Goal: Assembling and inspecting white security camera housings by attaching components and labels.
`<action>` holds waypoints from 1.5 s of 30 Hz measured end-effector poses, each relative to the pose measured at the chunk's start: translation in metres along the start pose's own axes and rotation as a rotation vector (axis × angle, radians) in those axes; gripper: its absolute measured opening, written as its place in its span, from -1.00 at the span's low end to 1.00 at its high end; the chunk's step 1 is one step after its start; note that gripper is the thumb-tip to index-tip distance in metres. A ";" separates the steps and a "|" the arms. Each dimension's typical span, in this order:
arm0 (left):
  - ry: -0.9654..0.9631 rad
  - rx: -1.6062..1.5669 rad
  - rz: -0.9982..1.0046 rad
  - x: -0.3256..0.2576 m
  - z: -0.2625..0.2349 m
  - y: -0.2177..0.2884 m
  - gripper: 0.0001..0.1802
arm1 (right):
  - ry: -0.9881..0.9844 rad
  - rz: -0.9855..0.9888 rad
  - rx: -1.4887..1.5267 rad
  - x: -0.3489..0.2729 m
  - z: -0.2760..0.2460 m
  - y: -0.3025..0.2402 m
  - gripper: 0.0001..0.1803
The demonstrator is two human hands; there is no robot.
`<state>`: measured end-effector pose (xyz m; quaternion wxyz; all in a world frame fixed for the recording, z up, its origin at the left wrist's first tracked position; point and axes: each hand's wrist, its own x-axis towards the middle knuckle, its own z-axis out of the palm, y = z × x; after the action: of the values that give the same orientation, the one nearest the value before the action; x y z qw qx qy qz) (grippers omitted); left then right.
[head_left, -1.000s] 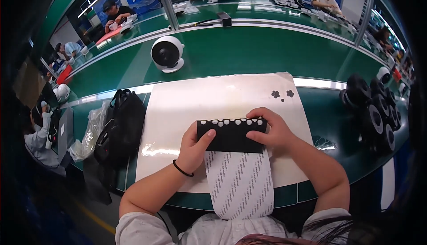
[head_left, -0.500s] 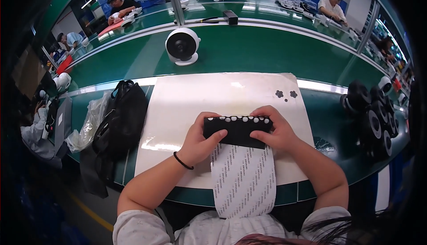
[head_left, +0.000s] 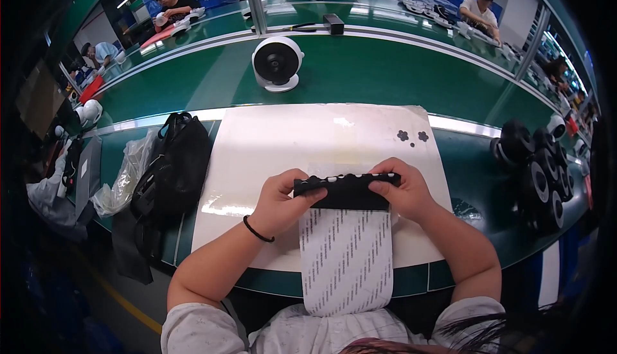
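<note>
Both hands hold a black sheet (head_left: 350,198) above a white board (head_left: 257,142), folded over so its top edge shows a row of scalloped cut-outs and white spots. My left hand (head_left: 283,198), with a black band on its wrist, is closed on the left end, thumb in front. The right end is pinched by my right hand (head_left: 409,192). From the sheet's lower edge a white backing paper (head_left: 346,261) with printed diagonal rows hangs down to my lap. Black flower-shaped pads (head_left: 403,136) lie at the board's upper right.
A white round fan-like unit (head_left: 277,65) stands on the green belt ahead. Left of the board lie a black bag (head_left: 173,168) and a clear plastic bag (head_left: 125,174). Black round parts (head_left: 540,174) are heaped at right. Several people work across the bench behind metal posts.
The black sheet has tilted and shows as a narrower band, its white spots less visible. My right hand has shifted slightly right. The fan-like unit has moved right along the belt.
</note>
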<state>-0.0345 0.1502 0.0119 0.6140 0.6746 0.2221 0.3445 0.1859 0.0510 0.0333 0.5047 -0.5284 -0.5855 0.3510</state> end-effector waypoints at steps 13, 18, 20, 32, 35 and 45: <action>-0.193 0.127 0.096 0.010 -0.002 0.003 -0.74 | 0.030 -0.038 -0.031 -0.006 0.005 0.008 -0.79; -0.171 0.184 0.145 0.008 0.001 0.003 -0.69 | 0.020 -0.080 -0.055 -0.005 0.007 0.009 -0.80; -0.260 0.277 0.200 0.009 -0.004 -0.009 -0.67 | 0.019 -0.054 -0.039 -0.006 0.007 0.010 -0.81; -0.246 0.282 0.162 0.010 -0.006 -0.011 -0.88 | 0.031 -0.003 -0.132 -0.006 0.011 0.005 -0.75; -0.271 0.233 0.133 0.012 -0.007 -0.014 -0.91 | -0.026 -0.031 -0.158 -0.005 0.007 0.005 -0.55; -0.197 0.166 0.123 0.015 -0.004 -0.027 -0.85 | -0.109 0.083 -0.115 0.063 -0.019 0.025 -0.42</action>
<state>-0.0243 0.1678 -0.0115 0.5526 0.7659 0.1466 0.2942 0.2150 0.1150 0.0288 0.4259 -0.5605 -0.6090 0.3656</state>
